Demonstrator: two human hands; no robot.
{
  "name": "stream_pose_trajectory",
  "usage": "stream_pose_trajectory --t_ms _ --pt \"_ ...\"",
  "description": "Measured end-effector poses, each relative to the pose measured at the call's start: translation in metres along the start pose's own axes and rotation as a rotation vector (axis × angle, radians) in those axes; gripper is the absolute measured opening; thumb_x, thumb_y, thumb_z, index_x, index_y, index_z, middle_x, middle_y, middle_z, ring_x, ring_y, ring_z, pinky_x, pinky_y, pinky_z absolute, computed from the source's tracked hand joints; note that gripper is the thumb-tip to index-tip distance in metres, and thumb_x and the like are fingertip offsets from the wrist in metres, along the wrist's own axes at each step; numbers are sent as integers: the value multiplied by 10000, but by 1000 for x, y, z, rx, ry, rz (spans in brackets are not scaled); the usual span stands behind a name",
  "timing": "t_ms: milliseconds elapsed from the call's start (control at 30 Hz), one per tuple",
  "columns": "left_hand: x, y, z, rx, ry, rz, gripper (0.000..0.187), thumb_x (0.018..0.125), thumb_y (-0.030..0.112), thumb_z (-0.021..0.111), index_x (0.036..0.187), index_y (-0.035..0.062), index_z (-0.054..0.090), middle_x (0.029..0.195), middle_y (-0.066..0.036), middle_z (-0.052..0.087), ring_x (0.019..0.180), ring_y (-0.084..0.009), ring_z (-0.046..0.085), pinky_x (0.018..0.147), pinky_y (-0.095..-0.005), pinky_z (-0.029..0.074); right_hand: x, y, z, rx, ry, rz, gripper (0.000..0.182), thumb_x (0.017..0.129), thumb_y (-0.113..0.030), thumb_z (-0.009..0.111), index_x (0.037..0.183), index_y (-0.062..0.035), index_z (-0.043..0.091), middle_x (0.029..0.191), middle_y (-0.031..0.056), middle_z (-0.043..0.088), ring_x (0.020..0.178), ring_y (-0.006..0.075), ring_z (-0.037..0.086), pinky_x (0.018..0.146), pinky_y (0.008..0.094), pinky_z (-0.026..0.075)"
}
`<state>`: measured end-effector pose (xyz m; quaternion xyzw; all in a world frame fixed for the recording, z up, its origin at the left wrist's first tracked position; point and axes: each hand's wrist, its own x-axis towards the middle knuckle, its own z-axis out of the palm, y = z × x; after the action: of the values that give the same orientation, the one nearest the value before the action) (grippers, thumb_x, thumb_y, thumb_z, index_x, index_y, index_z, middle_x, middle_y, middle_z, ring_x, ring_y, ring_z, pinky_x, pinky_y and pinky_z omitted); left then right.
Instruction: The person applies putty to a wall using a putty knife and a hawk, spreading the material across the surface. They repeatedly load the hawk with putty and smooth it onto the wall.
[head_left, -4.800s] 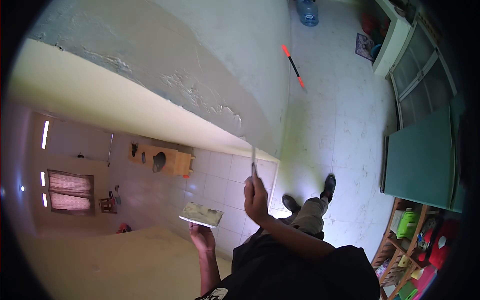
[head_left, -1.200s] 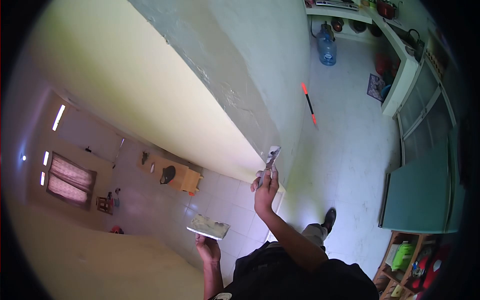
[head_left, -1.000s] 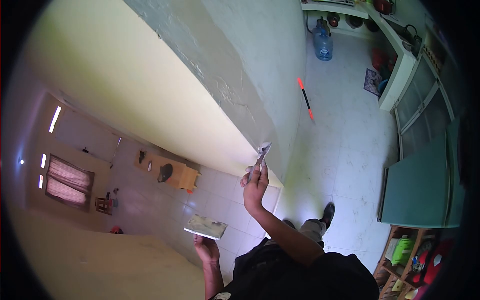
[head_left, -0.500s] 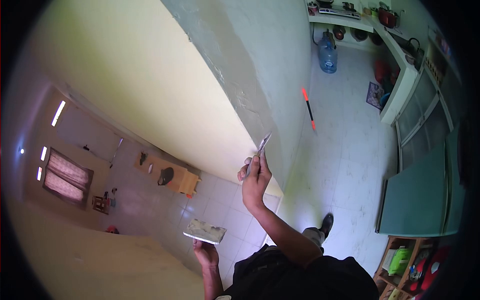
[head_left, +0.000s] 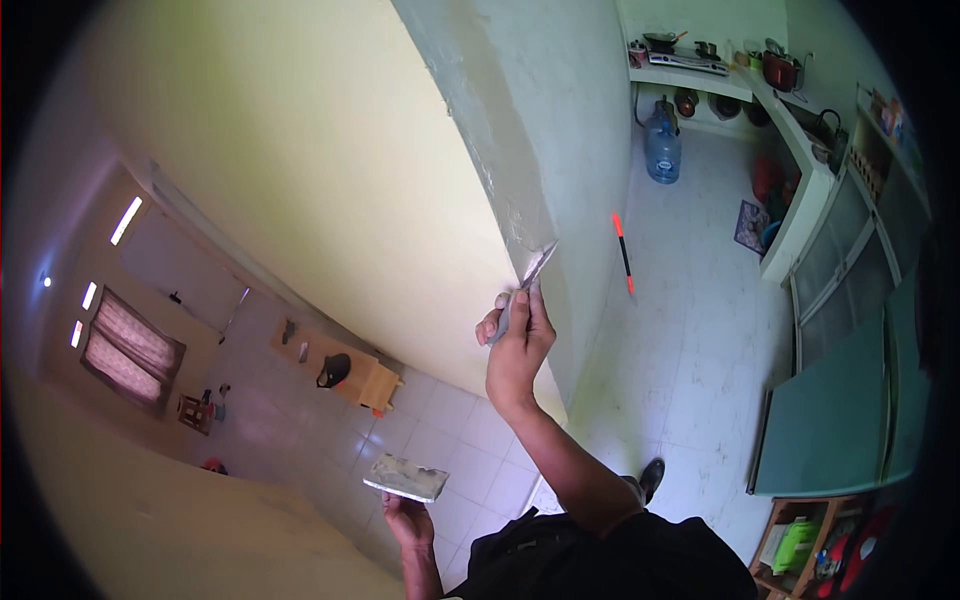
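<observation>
My right hand (head_left: 518,350) is closed around the handle of a putty knife (head_left: 540,262). The knife's blade lies against the strip of damp grey plaster (head_left: 512,160) that runs along the wall's corner edge. Lower down and to the left, my left hand (head_left: 408,522) grips a flat plaster hawk (head_left: 406,478) from beneath. Grey-white smears of plaster cover the top of the hawk. Beside the strip, the cream wall face (head_left: 370,190) is on the left and the pale grey-green face (head_left: 578,130) on the right.
On the kitchen side, a black and orange rod (head_left: 624,255) leans or lies near the wall, past which stands a blue water bottle (head_left: 662,150). A green fridge (head_left: 835,400) is at right. Left of the wall sits a wooden bench (head_left: 365,378) with a black cap (head_left: 334,370).
My right hand has moved the putty knife a little way up the plaster strip. The hawk stays nearly in place in my left hand. The view has tilted slightly upward.
</observation>
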<state>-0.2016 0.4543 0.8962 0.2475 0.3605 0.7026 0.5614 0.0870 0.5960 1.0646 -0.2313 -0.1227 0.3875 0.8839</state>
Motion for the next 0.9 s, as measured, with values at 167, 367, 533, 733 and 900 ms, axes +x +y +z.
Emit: stream_pose_trajectory --t_ms 167,367,533,733,900 --pt "-1 1 8 10 19 14 501 909 106 556 1404 45 507 1335 -112 618 1203 -266 621 1034 -436 523 3 -10 11 22 -10 -22 202 1080 -121 414 1098 14 563 809 53 509 557 114 449 515 306 408" --pt "-3 3 5 -1 16 27 491 916 104 546 1400 37 505 1326 -110 620 1196 -262 623 1023 -420 528 3 -20 20 -15 -16 -50 239 1078 -128 429 1167 33 580 839 55 515 562 118 465 512 318 426" --pt "0 2 4 3 19 42 495 900 94 537 1390 29 508 1290 -106 632 1164 -257 635 999 -397 535 4 -29 27 -64 -25 -63 217 1079 -134 439 1093 35 575 861 56 522 571 120 480 511 320 443" --pt "-3 4 22 2 89 47 425 909 88 512 1330 39 547 1210 -77 658 1066 -195 650 854 -315 545 7 -49 43 -87 -84 -88 212 1076 -114 428 1131 52 549 877 70 527 557 120 512 472 315 451" --pt "-2 3 9 -11 39 54 403 917 97 504 1314 47 554 1187 -64 666 1048 -180 650 823 -301 540 10 -66 56 -166 -163 -153 358 1069 -83 418 1372 106 453 888 89 544 525 117 542 431 305 472"
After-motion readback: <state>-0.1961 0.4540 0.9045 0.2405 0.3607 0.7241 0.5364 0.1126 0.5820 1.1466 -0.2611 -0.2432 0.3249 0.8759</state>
